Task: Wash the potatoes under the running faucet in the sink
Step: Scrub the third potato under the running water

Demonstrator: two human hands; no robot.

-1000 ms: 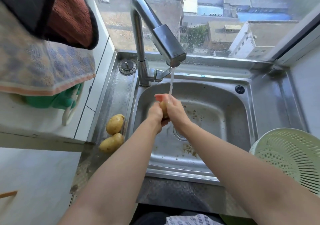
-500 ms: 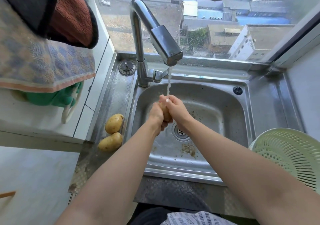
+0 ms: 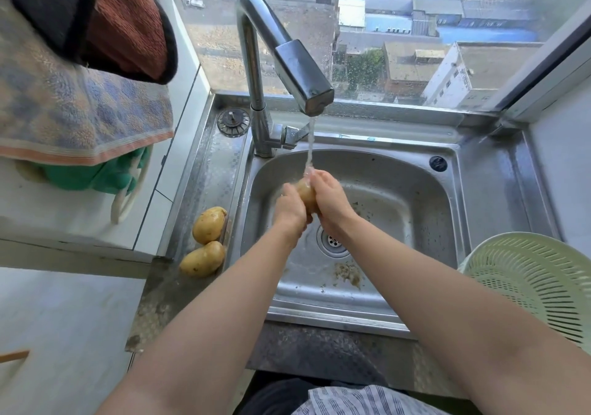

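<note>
A yellow-brown potato (image 3: 306,193) is pressed between my left hand (image 3: 289,208) and my right hand (image 3: 329,198) over the steel sink (image 3: 399,190). Water streams from the chrome faucet (image 3: 300,72) onto the top of that potato and my right fingers. Most of the potato is hidden by my palms. Two more potatoes (image 3: 209,225) (image 3: 203,259) lie on the steel ledge left of the basin, touching each other.
A pale green colander (image 3: 531,283) stands at the right edge of the counter. Food scraps (image 3: 347,274) lie near the drain (image 3: 332,241). A sink strainer plug (image 3: 233,122) rests behind the ledge. Towels (image 3: 73,104) hang at upper left, over white tiles.
My hands have turned slightly around the potato under the stream; more of the drain shows below them. The view has shifted a little. The two potatoes on the ledge stay put.
</note>
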